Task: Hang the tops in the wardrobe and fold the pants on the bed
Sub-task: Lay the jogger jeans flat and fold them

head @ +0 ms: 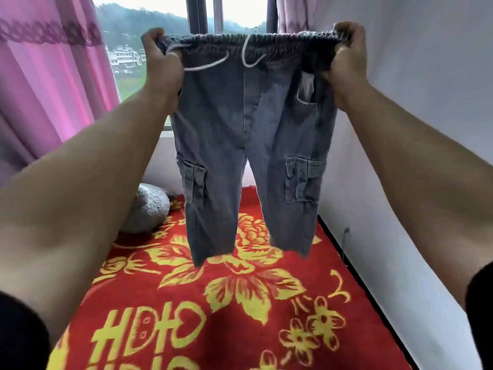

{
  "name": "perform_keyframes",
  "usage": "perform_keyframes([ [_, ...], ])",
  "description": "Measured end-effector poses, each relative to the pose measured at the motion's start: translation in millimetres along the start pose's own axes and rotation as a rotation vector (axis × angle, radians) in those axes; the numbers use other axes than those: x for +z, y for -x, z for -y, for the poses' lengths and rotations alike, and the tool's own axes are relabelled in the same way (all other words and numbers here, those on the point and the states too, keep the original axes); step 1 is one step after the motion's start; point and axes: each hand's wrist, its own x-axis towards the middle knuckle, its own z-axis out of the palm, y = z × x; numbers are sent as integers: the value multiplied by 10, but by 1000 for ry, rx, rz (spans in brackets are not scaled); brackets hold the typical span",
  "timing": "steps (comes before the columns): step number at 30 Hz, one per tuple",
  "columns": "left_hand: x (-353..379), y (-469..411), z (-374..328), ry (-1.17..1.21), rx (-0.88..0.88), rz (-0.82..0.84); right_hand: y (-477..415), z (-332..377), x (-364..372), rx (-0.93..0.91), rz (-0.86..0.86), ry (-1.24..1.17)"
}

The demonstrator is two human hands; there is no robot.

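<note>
Pants (248, 145) upright, legs downward

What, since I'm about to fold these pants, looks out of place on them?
The pants, held up by the waistband in the left hand and right hand, show a white pocket lining poking out of the hip pocket beside the right hand. The white drawstring hangs loose and untied. No tear shows.
</note>
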Motion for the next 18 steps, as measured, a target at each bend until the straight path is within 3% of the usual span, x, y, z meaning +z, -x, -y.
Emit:
perform_keyframes([
  [4,-78,327,252,-74,-68,-92,277,-238,-71,90,-63,59],
  [8,-369,1116,1074,-399,-203,-125,1030,-960,-217,338,-85,233],
  [13,-872,2644,2513,-718,-549,112,2653,-2255,-629,656,85,531],
  [18,-1374,4087,3509,-726,-1010,249,4130,-3241,-1087,959,251,714],
])
